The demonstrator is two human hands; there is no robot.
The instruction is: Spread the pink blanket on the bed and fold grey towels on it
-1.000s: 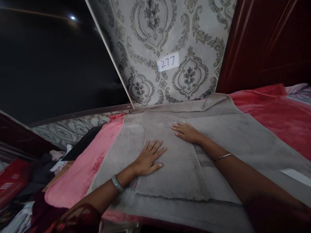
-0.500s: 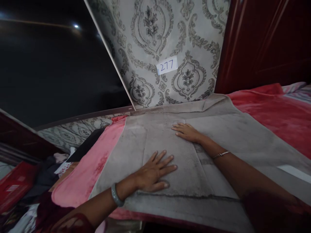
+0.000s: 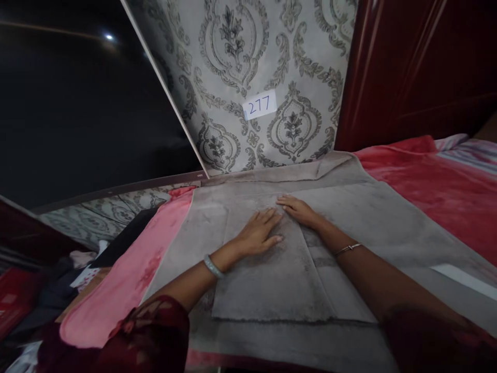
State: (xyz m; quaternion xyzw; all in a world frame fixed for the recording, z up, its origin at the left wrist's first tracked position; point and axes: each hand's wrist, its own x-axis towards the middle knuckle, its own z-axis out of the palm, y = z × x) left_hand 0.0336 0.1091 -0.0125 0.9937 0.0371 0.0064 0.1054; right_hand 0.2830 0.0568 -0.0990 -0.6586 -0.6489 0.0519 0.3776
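A folded panel of plush grey fabric [image 3: 267, 290] lies flat on a larger sheet of grey fabric [image 3: 349, 207]. My left hand [image 3: 259, 232] rests on the upper part of this panel, palm down with its fingers stretched out and the thumb apart. Close beside it, my right hand [image 3: 297, 210] lies palm down near the panel's far right corner, fingers extended. Neither hand grips anything. Along the panel's near side runs a dark, slightly frayed edge.
Pink cloth [image 3: 128, 280] lies under the grey fabric on the left, red cloth [image 3: 419, 181] on the right. A white strip [image 3: 466, 280] lies at the right. Behind stand a dark screen [image 3: 85, 114], a patterned wall with a "277" label [image 3: 259, 105], and a dark red panel [image 3: 411, 72].
My left hand has slid away from me over the panel, up beside my right hand, its fingers closer together. My right hand has barely moved. The view has shifted slightly.
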